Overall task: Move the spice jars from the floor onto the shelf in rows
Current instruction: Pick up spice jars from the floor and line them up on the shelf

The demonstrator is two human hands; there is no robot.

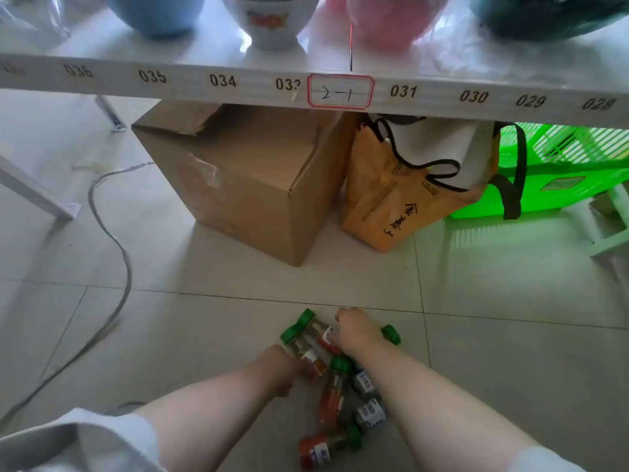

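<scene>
Several spice jars (335,400) with green caps and red or grey labels lie on their sides in a loose heap on the tiled floor, low in the view. My left hand (280,367) is down at the heap's left side, fingers closed around a jar (301,345) with a green cap. My right hand (357,330) rests on the far end of the heap, closed over another jar (323,332); what lies under the palm is hidden. The white shelf (204,80), with numbered labels along its front edge, runs across the top.
Bowls (275,22) stand on the shelf. Under it sit a cardboard box (245,178), an orange tote bag (391,199) and a green crate (571,172). A grey cable (115,240) snakes over the floor at left. White frame legs (37,192) stand far left.
</scene>
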